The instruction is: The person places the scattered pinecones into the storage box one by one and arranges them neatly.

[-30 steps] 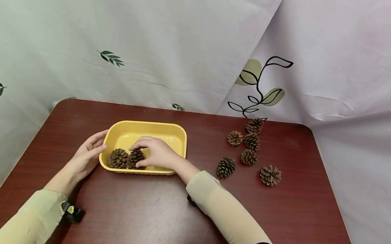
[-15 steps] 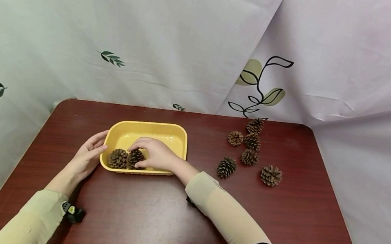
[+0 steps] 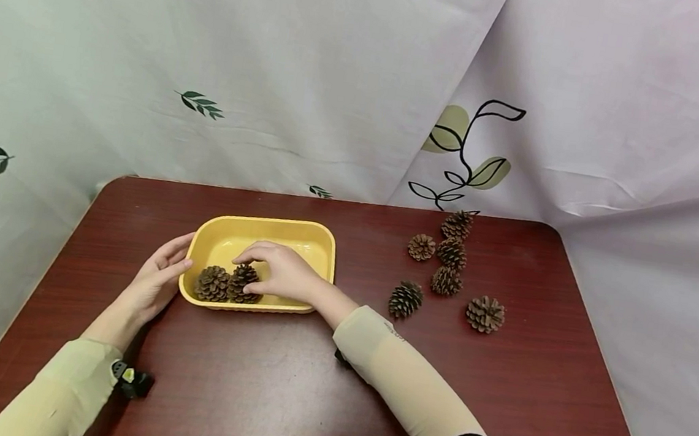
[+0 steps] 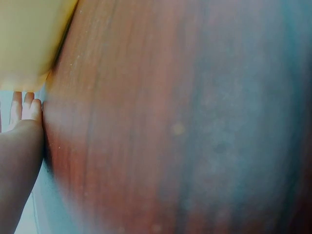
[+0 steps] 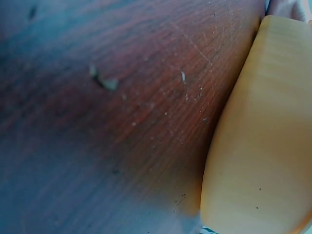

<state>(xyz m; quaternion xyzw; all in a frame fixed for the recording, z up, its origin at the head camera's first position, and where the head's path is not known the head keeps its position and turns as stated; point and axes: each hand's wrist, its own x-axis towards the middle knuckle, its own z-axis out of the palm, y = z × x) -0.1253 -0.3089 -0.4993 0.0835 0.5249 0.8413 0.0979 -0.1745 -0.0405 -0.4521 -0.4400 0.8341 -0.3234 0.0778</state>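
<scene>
While the yellow tray (image 3: 319,243) was steadied at its left end by the straight-fingered left hand (image 3: 155,281), a pine cone (image 3: 243,283) inside it was pinched by the right hand (image 3: 281,273), touching a second cone (image 3: 212,283).

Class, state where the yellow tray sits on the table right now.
In the head view the yellow tray sits left of centre on the table, the left hand against its left end, loose pine cones to its right.
</scene>
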